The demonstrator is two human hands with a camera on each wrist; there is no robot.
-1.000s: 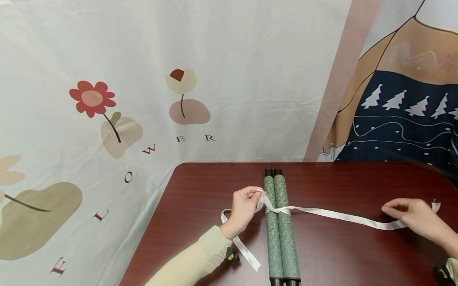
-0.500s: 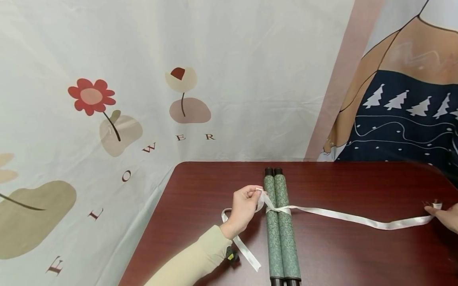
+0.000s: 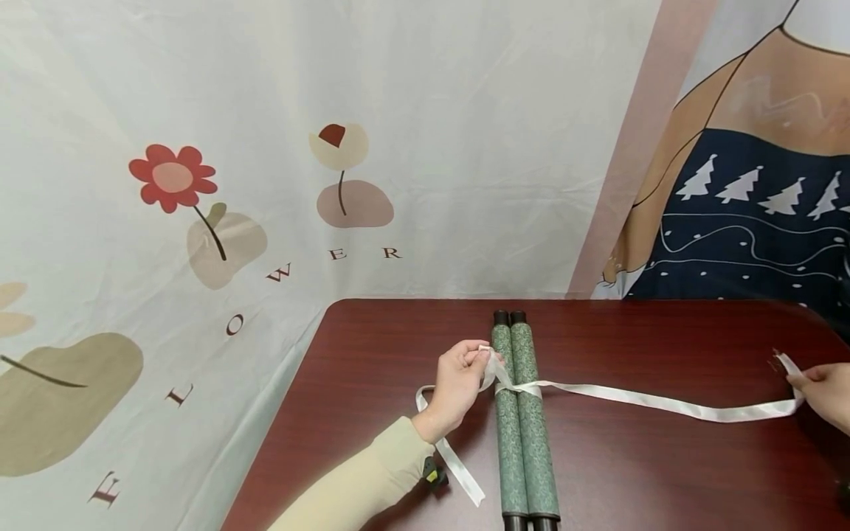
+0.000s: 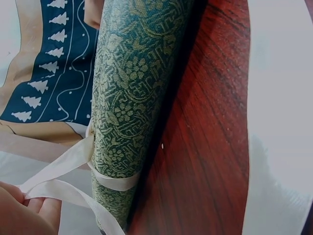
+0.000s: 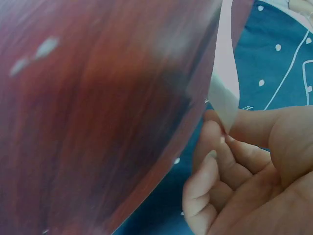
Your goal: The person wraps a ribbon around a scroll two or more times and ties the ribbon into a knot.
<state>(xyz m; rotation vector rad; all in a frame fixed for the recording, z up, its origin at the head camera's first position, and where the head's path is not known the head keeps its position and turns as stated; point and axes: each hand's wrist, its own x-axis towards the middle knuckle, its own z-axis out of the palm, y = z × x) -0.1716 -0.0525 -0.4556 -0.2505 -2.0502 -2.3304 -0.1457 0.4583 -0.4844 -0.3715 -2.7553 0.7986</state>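
Note:
Two green brocade scroll rolls [image 3: 536, 450] with dark end knobs lie side by side on the table. A white ribbon [image 3: 651, 400] is wrapped round their upper half and crosses over itself there. My left hand [image 3: 460, 380] pinches a folded part of the ribbon just left of the rolls; its loose tail hangs down beside the wrist. In the left wrist view the ribbon band [image 4: 115, 182] circles the patterned roll [image 4: 132, 88]. Far to the right, my right hand [image 3: 826, 394] pinches the ribbon's other end between thumb and finger, also seen at the ribbon [image 5: 225, 93] in the right wrist view.
The dark red glossy table [image 3: 631, 472] reaches back to a printed cloth backdrop [image 3: 465, 147] with flowers and letters. The table's edge [image 5: 146, 200] passes close to the right hand. A dark wrist camera [image 3: 434, 473] sits under the left wrist.
My right hand has moved right along the ribbon to its far end, now pinched and lifted. The ribbon's right stretch has shifted slightly. The left hand keeps its pinch nearly in place.

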